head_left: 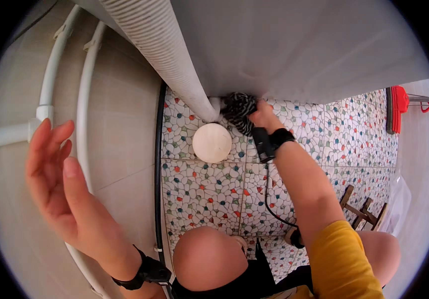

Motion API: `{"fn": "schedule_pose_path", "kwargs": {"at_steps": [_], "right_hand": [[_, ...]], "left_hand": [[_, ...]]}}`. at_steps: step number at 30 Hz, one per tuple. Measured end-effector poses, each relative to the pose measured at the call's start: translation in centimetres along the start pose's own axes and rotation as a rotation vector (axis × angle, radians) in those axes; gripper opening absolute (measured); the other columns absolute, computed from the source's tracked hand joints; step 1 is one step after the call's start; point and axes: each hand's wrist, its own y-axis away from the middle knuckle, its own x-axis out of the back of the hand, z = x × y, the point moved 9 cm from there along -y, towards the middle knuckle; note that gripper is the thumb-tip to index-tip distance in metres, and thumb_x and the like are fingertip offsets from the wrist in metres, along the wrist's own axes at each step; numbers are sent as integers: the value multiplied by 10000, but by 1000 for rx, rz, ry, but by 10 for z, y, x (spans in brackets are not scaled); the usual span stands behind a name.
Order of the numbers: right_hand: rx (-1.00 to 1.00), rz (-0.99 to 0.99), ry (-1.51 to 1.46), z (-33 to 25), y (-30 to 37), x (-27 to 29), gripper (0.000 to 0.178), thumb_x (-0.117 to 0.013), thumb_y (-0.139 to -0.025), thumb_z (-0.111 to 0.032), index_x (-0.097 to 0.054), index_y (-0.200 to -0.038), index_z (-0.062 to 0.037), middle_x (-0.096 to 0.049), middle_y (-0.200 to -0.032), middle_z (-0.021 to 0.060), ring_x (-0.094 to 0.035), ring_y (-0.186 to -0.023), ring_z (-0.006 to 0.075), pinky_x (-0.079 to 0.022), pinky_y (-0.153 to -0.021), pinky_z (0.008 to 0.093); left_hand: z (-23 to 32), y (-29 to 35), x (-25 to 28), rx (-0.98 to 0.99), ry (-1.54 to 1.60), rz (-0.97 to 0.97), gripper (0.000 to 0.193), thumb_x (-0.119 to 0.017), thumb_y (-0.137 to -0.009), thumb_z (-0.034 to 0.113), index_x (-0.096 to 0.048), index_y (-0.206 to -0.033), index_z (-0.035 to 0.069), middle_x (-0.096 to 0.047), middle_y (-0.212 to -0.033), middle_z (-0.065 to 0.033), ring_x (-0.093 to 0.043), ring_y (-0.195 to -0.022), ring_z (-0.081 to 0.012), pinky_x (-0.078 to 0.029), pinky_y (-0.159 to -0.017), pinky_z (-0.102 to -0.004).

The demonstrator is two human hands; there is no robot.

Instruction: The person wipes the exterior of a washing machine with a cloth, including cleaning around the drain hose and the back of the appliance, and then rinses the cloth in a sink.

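Observation:
My right hand (263, 115) reaches down to the floor beside the large grey panel. Its fingers are closed on a black-and-white patterned cloth (240, 110), which lies bunched against the foot of the white ribbed hose (159, 47). Part of the fingers is hidden by the cloth and the wrist. Just left of the cloth a round cream-coloured disc (212, 143) rests on the tiles. Raised at the left, near the white wall pipes, my left hand (57, 184) is open and holds nothing, its fingers loosely curved.
The grey panel (294, 45) stands along the far side of the pebble-patterned floor (199, 194). White pipes (86, 89) run up the left wall, with a black tube (158, 164) at its foot. At right are a red broom-like head (399, 107) and a small wooden frame (364, 209).

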Motion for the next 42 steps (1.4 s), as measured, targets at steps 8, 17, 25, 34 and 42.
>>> {"fn": "schedule_pose_path", "kwargs": {"at_steps": [8, 17, 25, 34, 42], "right_hand": [[660, 28, 1263, -22, 28, -8, 260, -443, -827, -106, -555, -1024, 22, -599, -1007, 174, -566, -948, 299, -447, -859, 394], [768, 56, 1945, -30, 91, -70, 215, -573, -734, -122, -588, -899, 15, -603, -882, 222, -551, -874, 376, -459, -736, 398], [376, 649, 2042, -141, 148, 6, 159, -562, -741, -178, -672, -831, -108, -584, -1090, 138, -541, -1047, 287, -464, -802, 324], [1045, 757, -141, -246, 229, 145, 477, -526, -760, 24, -327, -1189, -36, -495, -1048, 178, -575, -802, 243, -497, -625, 356], [939, 422, -217, -216, 279, 109, 198, -479, -723, 49, -506, -913, 1, -571, -836, 97, -576, -745, 195, -490, -632, 284]], "left_hand": [[-9, 14, -2, -47, 99, -50, 347, -379, -892, 59, -427, -1219, -46, -540, -1127, -167, -489, -1104, -199, -337, -978, -321], [-7, 19, -13, -10, 68, -70, 351, -384, -903, 101, -424, -1221, -44, -541, -1129, -158, -488, -1100, -206, -317, -997, -333], [18, 19, -50, -133, 160, -256, 352, -380, -904, 75, -411, -1227, -61, -547, -1120, -160, -481, -1116, -208, -298, -1017, -349], [56, 60, -163, -39, 199, -747, 289, -505, -814, 39, -508, -1097, -18, -581, -982, -124, -548, -972, -206, -387, -897, -316], [37, 213, -382, 302, 126, -1456, 513, -494, -882, 334, -328, -1284, 62, -384, -1311, -148, -423, -1161, -316, -355, -937, -413]]}}
